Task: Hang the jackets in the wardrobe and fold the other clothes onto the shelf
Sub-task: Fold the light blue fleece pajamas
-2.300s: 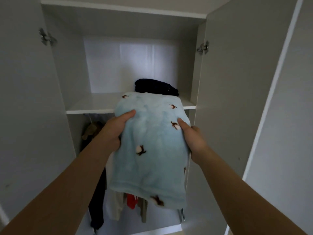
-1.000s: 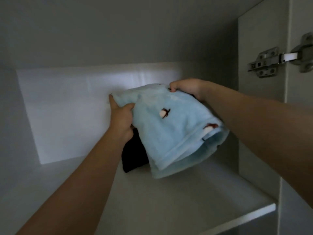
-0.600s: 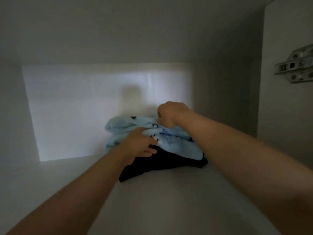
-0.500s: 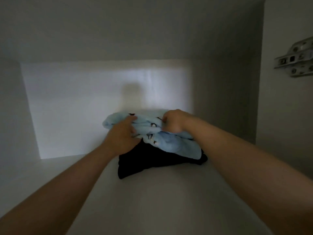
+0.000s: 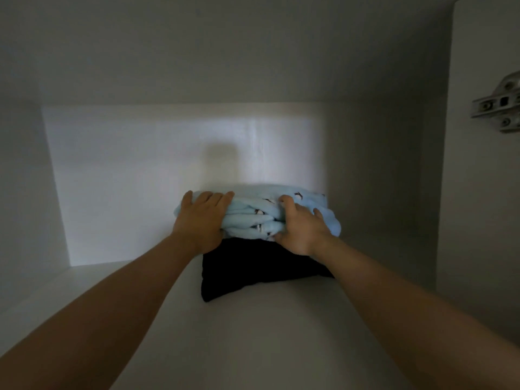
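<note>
Presses blue fleece (image 5: 253, 218) onto black garment (image 5: 253, 268) on shelf (image 5: 253, 339), left hand (image 5: 201, 220) flat on its left end, right hand (image 5: 302, 232) on its front right, fingers straight.

1 metal hinge (image 5: 499, 106), perhaps silver, far right.

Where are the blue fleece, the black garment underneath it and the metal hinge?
Blue fleece (image 5: 253, 218), head view: bunched front folds.
Black garment (image 5: 253, 266), head view: front face.
Metal hinge (image 5: 498, 104), head view: mounting plate.
</note>
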The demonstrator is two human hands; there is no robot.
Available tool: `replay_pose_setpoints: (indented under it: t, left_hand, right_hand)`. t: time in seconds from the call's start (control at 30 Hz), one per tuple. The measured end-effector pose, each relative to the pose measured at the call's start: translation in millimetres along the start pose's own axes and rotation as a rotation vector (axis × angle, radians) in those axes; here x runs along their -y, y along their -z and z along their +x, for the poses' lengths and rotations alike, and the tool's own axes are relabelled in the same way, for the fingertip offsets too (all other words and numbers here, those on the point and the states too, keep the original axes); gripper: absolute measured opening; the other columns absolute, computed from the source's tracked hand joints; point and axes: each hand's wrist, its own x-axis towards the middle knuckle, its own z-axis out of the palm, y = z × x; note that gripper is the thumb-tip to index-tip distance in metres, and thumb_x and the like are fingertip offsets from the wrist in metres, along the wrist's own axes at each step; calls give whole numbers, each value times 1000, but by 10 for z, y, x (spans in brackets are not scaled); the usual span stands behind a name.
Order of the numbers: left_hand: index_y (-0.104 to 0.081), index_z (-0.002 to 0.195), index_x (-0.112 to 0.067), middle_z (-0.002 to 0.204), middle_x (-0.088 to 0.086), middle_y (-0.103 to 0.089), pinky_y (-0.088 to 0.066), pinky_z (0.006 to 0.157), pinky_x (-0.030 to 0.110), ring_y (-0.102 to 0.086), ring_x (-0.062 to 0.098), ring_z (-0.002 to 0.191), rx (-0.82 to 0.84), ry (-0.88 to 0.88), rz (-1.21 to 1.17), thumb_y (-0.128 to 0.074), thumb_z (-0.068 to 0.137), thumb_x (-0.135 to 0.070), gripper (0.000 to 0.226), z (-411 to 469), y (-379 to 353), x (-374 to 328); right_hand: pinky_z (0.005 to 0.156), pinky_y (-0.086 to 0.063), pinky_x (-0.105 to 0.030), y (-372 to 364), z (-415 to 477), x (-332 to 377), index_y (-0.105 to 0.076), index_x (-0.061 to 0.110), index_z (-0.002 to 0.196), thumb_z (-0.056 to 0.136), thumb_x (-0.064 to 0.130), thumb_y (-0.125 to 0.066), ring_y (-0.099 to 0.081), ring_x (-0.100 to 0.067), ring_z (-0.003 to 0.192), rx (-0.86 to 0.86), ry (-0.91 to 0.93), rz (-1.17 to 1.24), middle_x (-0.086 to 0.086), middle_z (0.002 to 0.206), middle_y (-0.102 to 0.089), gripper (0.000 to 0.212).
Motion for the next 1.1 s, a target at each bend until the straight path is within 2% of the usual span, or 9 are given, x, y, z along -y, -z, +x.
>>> replay_pose_setpoints:
  t: [0.07, 0.17, 0.23, 0.4, 0.5, 0.73, 0.83, 0.97, 1.1]
  left_hand:
    - [-43, 148, -14, 141, 5, -54, -24, 113, 58, -47, 28, 132, -113, -16, -57, -68, 83, -37, 73, -61, -53, -23]
    - [-62, 131, -6, 125, 11, -66, -38, 102, 65, -61, 34, 118, -272, -50, -72, -83, 75, -30, 65, -125, -138, -49]
    - [-62, 132, -8, 125, 10, -65, -40, 100, 64, -60, 34, 118, -274, -19, -60, -83, 76, -35, 65, -135, -157, -30]
    - [-47, 147, -19, 143, 5, -53, -29, 108, 63, -47, 29, 134, -196, 64, -66, -57, 94, -55, 64, -143, -193, -4]
    - [-35, 153, -21, 151, 3, -43, -22, 112, 60, -37, 27, 140, -99, 51, -67, -52, 87, -71, 85, -146, -206, 9]
    - [7, 157, -31, 163, 2, -8, -32, 109, 50, -15, 25, 148, 109, -38, 16, -81, 64, -46, 129, -61, -139, 136]
    - [21, 153, -35, 162, 3, 3, -28, 109, 64, -3, 34, 150, 221, 19, 53, -79, 72, -43, 129, 22, -116, 105]
    - [-11, 156, -25, 144, 8, -35, -49, 85, 48, -39, 33, 125, 141, 123, -81, -67, 86, -38, 91, 184, -44, 105]
    - [-42, 135, -18, 121, 11, -45, -37, 58, 37, -48, 32, 106, -75, 209, -2, -69, 84, -21, 59, 375, 66, 51]
  right_hand:
    - [112, -22, -54, -3, 44, -36, -21, 24, 147, 82, 48, -65, -39, -34, 135, -64, -2, -99, -10, 144, -44, 82]
    - [118, 0, -58, -55, 93, -63, 12, 33, 155, 76, 42, -70, 4, -30, 152, 199, -74, -194, -10, 165, 0, 114]
    - [118, 3, -60, -100, 121, -90, 23, 38, 153, 76, 39, -70, 12, -29, 152, 321, -168, -166, -6, 166, 13, 120]
    - [116, -28, -45, -90, 192, -194, -22, 37, 155, 90, 41, -48, -37, -29, 142, 17, -297, 116, -3, 159, -34, 70]
    - [105, -39, -39, -82, 212, -238, -42, 33, 147, 84, 42, -51, -54, -30, 125, -121, -225, 149, -6, 142, -54, 64]
    - [117, -26, -53, -102, 257, -556, -2, 36, 157, 84, 21, -66, -23, -30, 147, 172, -92, -247, -4, 165, -14, 98]
    - [106, -40, -45, -80, 360, -583, -21, 34, 155, 90, 28, -63, -43, -33, 136, 153, -123, -200, -9, 155, -35, 78]
    - [93, -47, -41, 46, 565, -544, -46, 19, 131, 90, 35, -63, -55, -37, 113, 78, -166, -212, -17, 127, -49, 47]
    - [89, -43, -37, 178, 872, -525, -48, 9, 119, 98, 30, -44, -50, -35, 106, -125, -253, -19, -21, 127, -46, 30]
